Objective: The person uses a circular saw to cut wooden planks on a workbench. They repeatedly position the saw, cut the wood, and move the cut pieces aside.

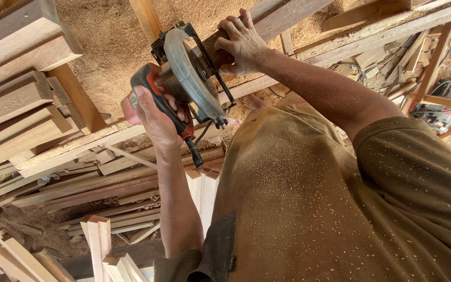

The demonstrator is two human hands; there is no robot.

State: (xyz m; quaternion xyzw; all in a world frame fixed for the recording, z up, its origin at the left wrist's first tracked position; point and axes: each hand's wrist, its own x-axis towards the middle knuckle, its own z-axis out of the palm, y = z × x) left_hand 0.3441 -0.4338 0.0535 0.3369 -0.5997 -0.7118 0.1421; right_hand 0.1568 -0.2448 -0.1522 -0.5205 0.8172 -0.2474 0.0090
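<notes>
My left hand (pixel 155 112) grips the red-and-black handle of a circular saw (pixel 189 78) with a grey blade guard, held over a long wooden plank (pixel 283 18). A black cord hangs from the saw's handle. My right hand (pixel 241 42) presses down on that plank just beside the saw, fingers curled over its edge. The blade itself is hidden by the guard. My brown shirt (pixel 314 198), speckled with sawdust, fills the lower right.
Sawdust (pixel 105 42) covers the ground. Thick timber blocks (pixel 16 68) are stacked at the left. Many thin wood strips (pixel 90 183) lie below the saw, and pale offcuts (pixel 100 240) stand at the bottom left. More planks, cables and a power tool (pixel 444 99) sit at the right.
</notes>
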